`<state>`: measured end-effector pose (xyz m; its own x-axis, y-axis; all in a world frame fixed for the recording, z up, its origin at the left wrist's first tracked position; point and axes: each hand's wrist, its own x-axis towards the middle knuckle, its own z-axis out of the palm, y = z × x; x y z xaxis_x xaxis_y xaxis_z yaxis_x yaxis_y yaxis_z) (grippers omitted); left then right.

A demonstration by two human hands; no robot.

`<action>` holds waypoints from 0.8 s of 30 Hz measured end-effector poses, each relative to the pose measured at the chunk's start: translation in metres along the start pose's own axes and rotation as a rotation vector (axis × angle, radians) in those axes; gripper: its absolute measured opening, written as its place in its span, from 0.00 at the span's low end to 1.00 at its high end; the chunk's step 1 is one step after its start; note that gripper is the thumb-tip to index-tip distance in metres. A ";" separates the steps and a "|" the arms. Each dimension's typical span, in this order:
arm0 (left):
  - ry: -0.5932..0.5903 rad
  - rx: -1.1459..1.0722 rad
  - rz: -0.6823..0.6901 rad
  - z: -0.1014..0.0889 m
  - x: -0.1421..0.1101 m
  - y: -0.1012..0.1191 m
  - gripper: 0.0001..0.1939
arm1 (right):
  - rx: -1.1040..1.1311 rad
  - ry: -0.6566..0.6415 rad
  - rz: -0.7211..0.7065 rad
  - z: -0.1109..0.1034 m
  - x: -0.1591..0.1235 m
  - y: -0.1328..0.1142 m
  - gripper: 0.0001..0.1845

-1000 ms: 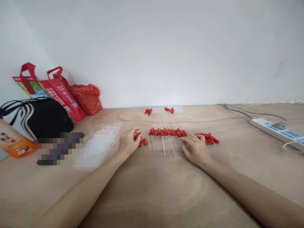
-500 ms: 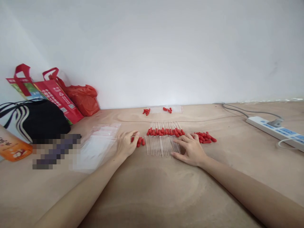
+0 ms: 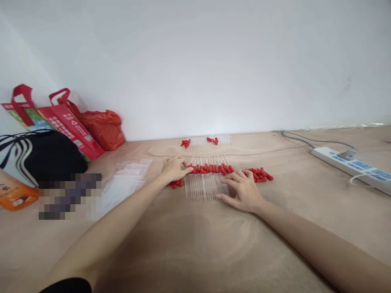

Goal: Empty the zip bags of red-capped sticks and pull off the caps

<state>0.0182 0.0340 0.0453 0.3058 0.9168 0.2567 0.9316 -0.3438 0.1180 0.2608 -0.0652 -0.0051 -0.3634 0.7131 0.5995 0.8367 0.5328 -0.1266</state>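
Observation:
Clear thin tubes (image 3: 203, 189) lie side by side in front of me, with a row of red rubber bulbs (image 3: 210, 168) across their middle; they look like droppers. My left hand (image 3: 174, 167) is at the row's left end, thumb and forefinger closed on the endmost red bulb. Loose red bulbs (image 3: 176, 184) lie just below that hand, partly covered. My right hand (image 3: 244, 190) rests at the row's right end, fingers apart, fingertips on or beside the tubes. Behind its fingers is a pile of red bulbs (image 3: 259, 175).
Clear zip bags (image 3: 126, 179) lie left of my left hand. Near the wall, a few red bulbs (image 3: 185, 143) sit by another clear bag (image 3: 226, 139). A black drawstring bag (image 3: 58, 156) and red bags (image 3: 102, 128) stand at left. A power strip (image 3: 351, 165) with cables is at right.
My left hand has moved up and right, from the loose red bulbs to the left end of the row. My right hand stays in place. The view has shifted slightly.

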 end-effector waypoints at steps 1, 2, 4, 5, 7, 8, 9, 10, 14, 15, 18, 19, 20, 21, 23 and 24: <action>-0.016 -0.005 -0.015 0.001 0.003 0.002 0.14 | -0.002 0.006 0.002 -0.001 -0.001 0.000 0.23; -0.028 -0.014 -0.032 0.003 0.006 0.003 0.13 | -0.001 0.013 0.006 -0.001 -0.001 0.000 0.22; -0.033 -0.032 -0.058 0.005 0.009 0.004 0.13 | 0.012 0.026 0.016 -0.002 -0.002 0.000 0.21; -0.028 -0.039 -0.066 0.007 0.009 0.004 0.13 | 0.022 0.033 0.024 -0.003 -0.002 0.000 0.21; -0.019 -0.056 -0.086 0.008 0.009 0.005 0.12 | 0.048 0.043 0.045 -0.003 -0.002 0.000 0.20; -0.017 -0.067 -0.100 0.008 0.008 0.005 0.11 | 0.059 0.047 0.057 -0.003 -0.002 0.000 0.20; -0.014 -0.080 -0.114 0.007 0.006 0.005 0.12 | 0.068 0.049 0.069 -0.002 -0.002 0.000 0.19; -0.010 -0.093 -0.127 0.006 0.004 0.005 0.13 | 0.073 0.052 0.080 -0.001 -0.002 0.000 0.19; 0.101 -0.125 -0.142 -0.005 -0.015 0.005 0.13 | 0.063 0.099 0.112 0.002 -0.002 0.002 0.16; 0.184 -0.132 -0.113 -0.007 -0.022 0.005 0.12 | 0.056 0.123 0.120 0.003 -0.002 0.002 0.15; 0.440 -0.168 0.138 -0.006 -0.047 0.009 0.08 | 0.021 0.220 0.127 0.004 -0.002 0.003 0.18; 0.457 -0.172 0.254 -0.003 -0.056 0.011 0.07 | 0.005 0.245 0.114 0.004 -0.002 0.002 0.21; 0.466 -0.166 0.343 0.001 -0.064 0.015 0.07 | -0.012 0.261 0.088 0.003 -0.002 0.002 0.24; 0.477 -0.157 0.422 0.005 -0.071 0.018 0.06 | -0.029 0.263 0.050 0.003 -0.003 0.001 0.26; 0.494 -0.140 0.550 0.012 -0.081 0.025 0.04 | -0.051 0.229 -0.050 0.001 -0.003 -0.001 0.26; 0.504 -0.136 0.595 0.015 -0.083 0.028 0.04 | -0.053 0.205 -0.100 0.001 -0.003 -0.002 0.24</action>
<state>0.0223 -0.0492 0.0128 0.5893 0.3801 0.7129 0.5976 -0.7989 -0.0680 0.2597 -0.0681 -0.0074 -0.3594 0.5480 0.7553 0.8231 0.5675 -0.0200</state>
